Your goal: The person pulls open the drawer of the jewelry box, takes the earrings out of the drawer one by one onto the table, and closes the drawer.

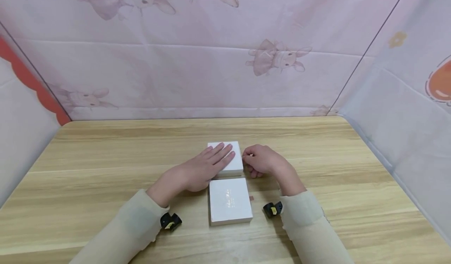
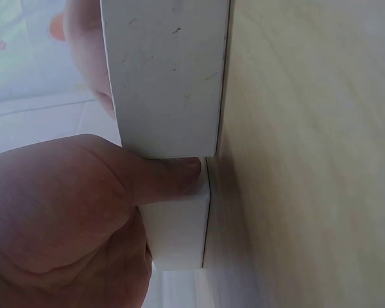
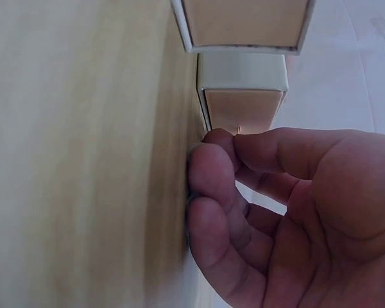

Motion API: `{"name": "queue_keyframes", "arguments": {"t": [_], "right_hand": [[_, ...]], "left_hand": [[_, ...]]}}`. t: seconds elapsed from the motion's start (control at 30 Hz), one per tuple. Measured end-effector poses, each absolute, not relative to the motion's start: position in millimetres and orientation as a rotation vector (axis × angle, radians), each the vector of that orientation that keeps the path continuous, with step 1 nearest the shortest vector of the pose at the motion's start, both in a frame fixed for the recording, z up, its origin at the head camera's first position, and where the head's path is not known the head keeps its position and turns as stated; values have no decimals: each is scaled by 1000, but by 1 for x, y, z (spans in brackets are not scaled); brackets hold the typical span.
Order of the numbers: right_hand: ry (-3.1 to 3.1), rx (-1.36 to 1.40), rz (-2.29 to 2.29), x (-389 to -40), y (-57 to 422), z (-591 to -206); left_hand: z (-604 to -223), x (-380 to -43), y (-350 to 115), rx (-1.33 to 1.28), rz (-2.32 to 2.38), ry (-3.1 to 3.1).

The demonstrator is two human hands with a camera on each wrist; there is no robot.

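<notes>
Two small white boxes lie in line on the table, one farther away than the other. My left hand (image 1: 201, 170) rests on the far box (image 1: 235, 148), its fingers straight across the lid. In the left wrist view the thumb (image 2: 173, 176) lies against that box's near side, in the gap by the near box (image 2: 167, 77). At the far box's right end, my right hand (image 1: 262, 161) pinches a small ribbon tab between thumb and index finger; the fingertips mostly hide it. The right wrist view shows the pinkish-tan end face (image 3: 240, 108) there, right by the fingertips.
Gold lettering (image 1: 230, 199) marks the near box's lid, and a brown ribbon tab (image 1: 251, 198) sticks out of its right side. Black devices sit at the left wrist (image 1: 170, 221) and right wrist (image 1: 272, 209). A rabbit-printed cloth (image 1: 197, 80) hangs behind the wooden table (image 1: 105, 150).
</notes>
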State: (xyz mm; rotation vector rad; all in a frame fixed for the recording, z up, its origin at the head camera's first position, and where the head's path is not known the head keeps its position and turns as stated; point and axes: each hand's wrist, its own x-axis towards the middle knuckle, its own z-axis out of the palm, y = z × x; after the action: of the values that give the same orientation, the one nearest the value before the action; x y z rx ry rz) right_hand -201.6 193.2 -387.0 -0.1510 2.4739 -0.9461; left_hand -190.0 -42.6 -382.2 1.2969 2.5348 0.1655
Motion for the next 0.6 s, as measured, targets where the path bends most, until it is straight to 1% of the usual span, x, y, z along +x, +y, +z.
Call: {"name": "queue_keyframes", "arguments": {"t": [0.6], "right_hand": [[2460, -144, -953, -203, 193, -387]], "left_hand": [[-381, -191, -43, 1287, 135, 2534]]}}
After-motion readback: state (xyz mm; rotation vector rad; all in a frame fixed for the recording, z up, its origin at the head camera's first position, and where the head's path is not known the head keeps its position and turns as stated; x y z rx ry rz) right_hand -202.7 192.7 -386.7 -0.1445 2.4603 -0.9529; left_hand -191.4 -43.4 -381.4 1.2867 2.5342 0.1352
